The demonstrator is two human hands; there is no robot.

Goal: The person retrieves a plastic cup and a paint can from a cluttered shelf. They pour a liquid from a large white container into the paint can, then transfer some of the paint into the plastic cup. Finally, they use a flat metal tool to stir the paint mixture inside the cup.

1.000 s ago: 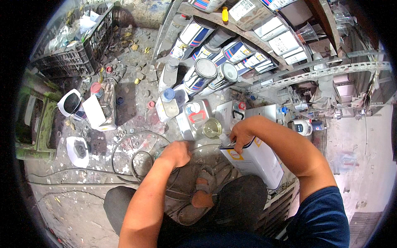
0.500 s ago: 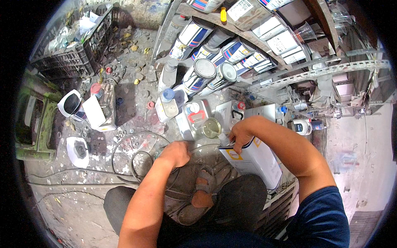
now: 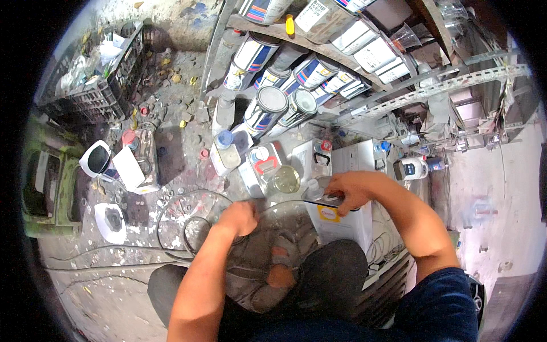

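My right hand (image 3: 348, 192) is wrapped round the top of a white rectangular can (image 3: 345, 228), by its handle. The can has a yellow label patch and a pale spout (image 3: 313, 189) on top. Beside the spout stands a clear cup (image 3: 286, 179) of pale yellowish liquid. My left hand (image 3: 239, 219) is closed in a fist left of the cup, over the floor; whatever lies inside its fingers is hidden. Behind the cup are a can with a red handle (image 3: 265, 165) and one with a black handle (image 3: 315, 157). A blue-capped bottle (image 3: 226, 154) stands left of them.
A shelf rack (image 3: 273, 29) with paint tins rises at the back. A black crate (image 3: 102, 94) of litter stands far left, above a green frame (image 3: 54, 188). Coiled hose (image 3: 188, 228) lies on the stained floor near a red-capped can (image 3: 145, 159).
The can in my right hand has tipped back from the cup to stand more upright. My left hand has stayed closed in nearly the same place. The view has shifted slightly.
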